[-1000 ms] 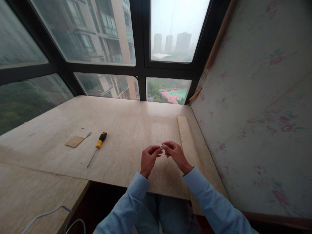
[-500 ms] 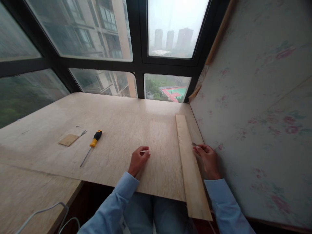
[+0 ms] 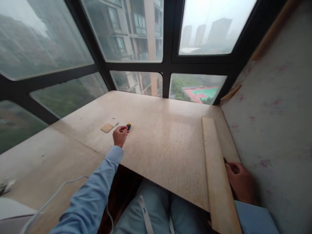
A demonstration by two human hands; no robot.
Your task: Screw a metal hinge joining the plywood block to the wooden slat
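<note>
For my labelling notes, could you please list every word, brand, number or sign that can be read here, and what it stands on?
"X": a dark mark on the white strap; too small to tell letter from logo.
Nothing legible on the screwdriver, nor anywhere else.

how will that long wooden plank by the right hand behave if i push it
The plank looks straight and long, so probably stiff. Its broad, flat face suggests it won't roll. Its near end overhangs the table, so pressing there might tip it.
</note>
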